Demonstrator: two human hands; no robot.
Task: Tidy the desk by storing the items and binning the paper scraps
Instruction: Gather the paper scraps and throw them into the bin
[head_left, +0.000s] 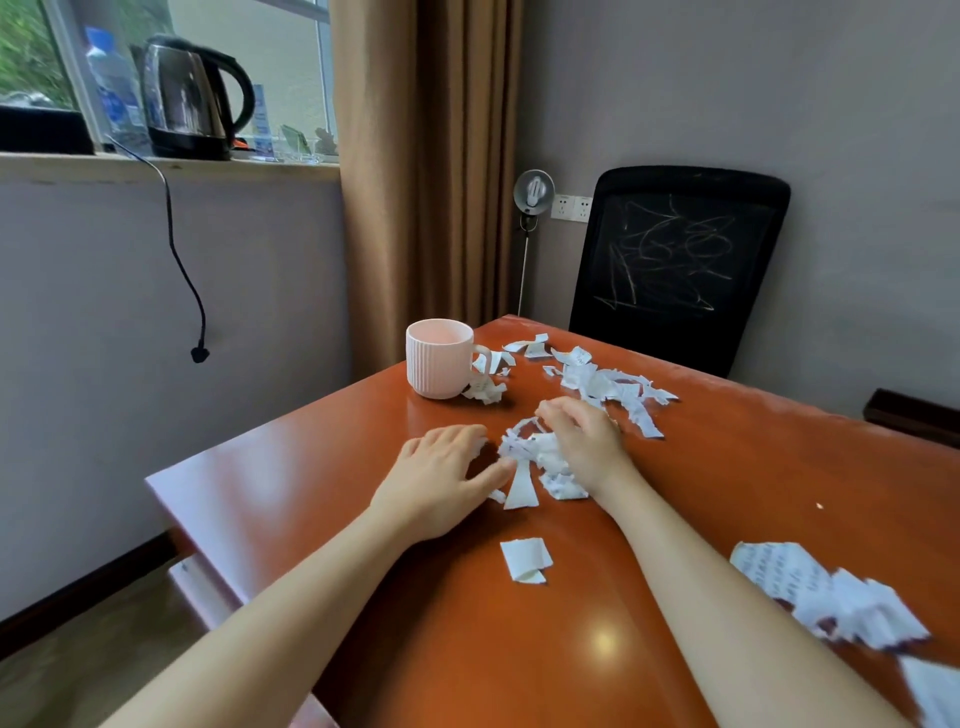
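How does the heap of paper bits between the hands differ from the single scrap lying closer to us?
The heap is many torn bits, bunched and crumpled; the single scrap is one piece, flat with a folded corner. The left hand and right hand touch the heap; the single scrap lies untouched. Both are white paper on the desk.

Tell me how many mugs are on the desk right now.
1. The pale pink ribbed ceramic mug stands upright near the far left edge of the orange-brown wooden desk, torn white paper scraps against its base. The desk's right side runs out of frame.
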